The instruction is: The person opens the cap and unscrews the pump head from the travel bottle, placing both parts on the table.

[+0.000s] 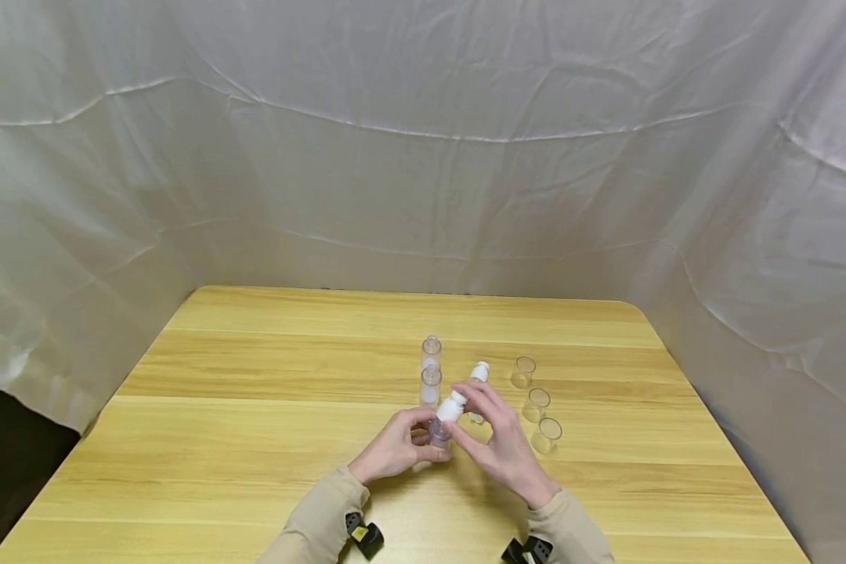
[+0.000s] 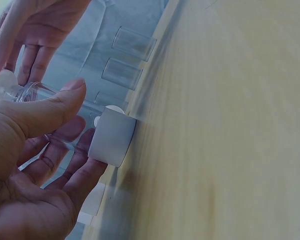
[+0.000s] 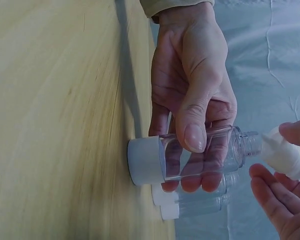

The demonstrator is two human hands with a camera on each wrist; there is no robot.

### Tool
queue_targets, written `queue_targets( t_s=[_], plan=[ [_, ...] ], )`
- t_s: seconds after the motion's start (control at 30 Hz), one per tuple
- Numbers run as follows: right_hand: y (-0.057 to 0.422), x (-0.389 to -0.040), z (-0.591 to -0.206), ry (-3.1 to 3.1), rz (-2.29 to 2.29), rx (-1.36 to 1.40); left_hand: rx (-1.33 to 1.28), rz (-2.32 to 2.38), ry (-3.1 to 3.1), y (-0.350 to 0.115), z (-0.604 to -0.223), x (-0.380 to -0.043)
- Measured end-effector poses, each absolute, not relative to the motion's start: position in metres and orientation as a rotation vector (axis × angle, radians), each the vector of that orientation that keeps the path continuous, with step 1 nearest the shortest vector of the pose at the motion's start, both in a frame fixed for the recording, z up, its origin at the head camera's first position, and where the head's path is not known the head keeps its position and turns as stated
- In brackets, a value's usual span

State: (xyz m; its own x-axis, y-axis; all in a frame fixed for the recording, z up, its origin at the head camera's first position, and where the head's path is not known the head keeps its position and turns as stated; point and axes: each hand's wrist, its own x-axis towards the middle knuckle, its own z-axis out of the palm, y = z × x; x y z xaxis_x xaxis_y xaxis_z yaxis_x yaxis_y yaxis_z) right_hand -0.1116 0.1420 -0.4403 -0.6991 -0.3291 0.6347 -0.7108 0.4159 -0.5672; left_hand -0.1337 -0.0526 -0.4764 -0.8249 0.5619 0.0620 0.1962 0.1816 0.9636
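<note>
My left hand (image 1: 391, 448) holds a clear bottle with a white base (image 3: 146, 161), thumb on one side and fingers round the other. It stands upright, its base down at the tabletop. A white pump head (image 1: 451, 407) is pinched between the thumb and fingers of my right hand (image 1: 502, 448). This pump head leans at a tilt right at the bottle's open neck (image 3: 251, 144). Beyond my left hand, two more clear bottles, a nearer one (image 1: 430, 385) and a farther one (image 1: 431, 354), stand in a line. Partly hidden behind my right fingers is a bottle with a white pump top (image 1: 479, 371).
Three clear cylindrical caps stand to the right in a slanting row: a far cap (image 1: 524, 373), a middle cap (image 1: 536, 406) and a near cap (image 1: 546, 436). The wooden table (image 1: 254, 376) has pale fabric sheeting (image 1: 423, 196) hung behind it and at both sides.
</note>
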Motion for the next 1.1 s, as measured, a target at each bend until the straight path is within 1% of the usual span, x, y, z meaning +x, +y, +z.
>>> queue_targets(
  t_s=[0.47, 0.7, 0.93, 1.1],
  plan=[
    [0.153, -0.112, -0.436, -2.355, 1.027, 0.736, 0.731, 1.705, 2.128, -0.053, -0.477, -0.134],
    [0.161, -0.107, -0.430, -2.564, 0.928, 0.596, 0.732, 1.706, 2.128, -0.052, -0.477, -0.133],
    [0.167, -0.106, -0.425, -2.827, 0.920, 0.430, 0.731, 1.713, 2.119, -0.053, -0.477, -0.133],
    [0.169, -0.106, -0.425, -2.959, 0.960, 0.381, 0.736, 1.709, 2.123, -0.052, -0.478, -0.134]
  ],
)
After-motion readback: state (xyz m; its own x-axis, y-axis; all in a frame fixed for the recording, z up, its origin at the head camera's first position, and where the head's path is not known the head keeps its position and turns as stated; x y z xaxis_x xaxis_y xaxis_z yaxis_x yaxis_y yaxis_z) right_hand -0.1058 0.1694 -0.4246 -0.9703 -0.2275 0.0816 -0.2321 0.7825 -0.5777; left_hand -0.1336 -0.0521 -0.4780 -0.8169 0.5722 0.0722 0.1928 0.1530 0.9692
